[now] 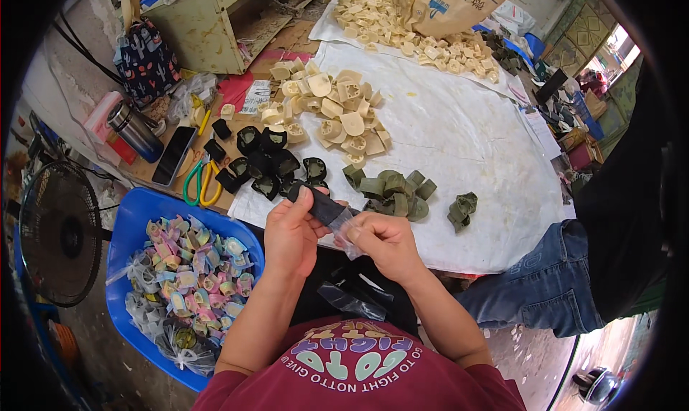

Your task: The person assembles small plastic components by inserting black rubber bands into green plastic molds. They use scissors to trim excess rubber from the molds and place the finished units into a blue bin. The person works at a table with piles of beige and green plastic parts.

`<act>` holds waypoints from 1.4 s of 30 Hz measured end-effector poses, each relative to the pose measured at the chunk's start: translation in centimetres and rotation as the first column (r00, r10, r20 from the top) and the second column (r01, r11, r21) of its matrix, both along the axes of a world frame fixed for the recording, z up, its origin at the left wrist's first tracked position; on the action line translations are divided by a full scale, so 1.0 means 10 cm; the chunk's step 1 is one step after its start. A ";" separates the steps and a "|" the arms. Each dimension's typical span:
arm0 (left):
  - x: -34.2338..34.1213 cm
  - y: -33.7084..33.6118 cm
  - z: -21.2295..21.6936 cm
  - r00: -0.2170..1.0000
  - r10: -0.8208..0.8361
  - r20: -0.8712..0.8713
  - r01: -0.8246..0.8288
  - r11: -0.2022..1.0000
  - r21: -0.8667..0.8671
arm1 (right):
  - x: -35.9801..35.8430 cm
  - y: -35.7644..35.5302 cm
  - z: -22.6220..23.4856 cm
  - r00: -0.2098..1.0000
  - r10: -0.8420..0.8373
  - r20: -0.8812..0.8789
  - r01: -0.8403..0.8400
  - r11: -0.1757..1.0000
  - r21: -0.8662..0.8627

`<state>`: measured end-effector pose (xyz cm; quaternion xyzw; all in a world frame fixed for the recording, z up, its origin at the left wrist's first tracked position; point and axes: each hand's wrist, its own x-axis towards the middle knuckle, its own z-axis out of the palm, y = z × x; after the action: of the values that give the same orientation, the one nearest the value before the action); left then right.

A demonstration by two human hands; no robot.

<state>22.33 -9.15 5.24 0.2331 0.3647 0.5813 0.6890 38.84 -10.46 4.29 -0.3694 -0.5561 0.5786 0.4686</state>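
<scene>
Item: one black piece (321,206), flat and elongated, matte, slanting over the near edge of the white sheet (474,167). My left hand (291,228): thumb and fingers pinching its upper end. My right hand (387,244): thumb and forefinger pinching a crinkled clear plastic wrapper (349,240) at the piece's lower end. Obscured: my right hand's other fingertips, curled from view; how far the piece sits inside the wrapper, I cannot tell.
</scene>
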 end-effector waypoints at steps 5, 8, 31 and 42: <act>0.13 -0.04 0.00 0.969 -0.131 0.209 0.108 0.987 0.119 | -0.11 0.02 0.09 0.979 -0.110 -0.169 0.106 0.994 -0.033; 0.23 -0.10 -0.08 0.982 -0.151 0.116 0.129 0.975 0.183 | -0.11 0.05 0.12 0.990 -0.123 -0.068 0.124 0.992 0.005; -0.30 0.25 -0.12 0.986 0.130 0.101 -0.126 0.991 -0.048 | 0.57 -0.75 -0.17 0.993 0.014 0.117 -0.023 0.997 0.074; -0.17 0.31 -0.25 0.992 0.123 0.038 -0.117 0.984 -0.135 | 1.05 -1.50 -0.03 0.988 -0.125 0.091 0.136 0.982 -0.128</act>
<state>20.61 -6.04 2.74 0.1512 0.4000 0.6013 0.6750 49.37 -25.46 3.96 -0.4591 -0.5095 0.5670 0.4562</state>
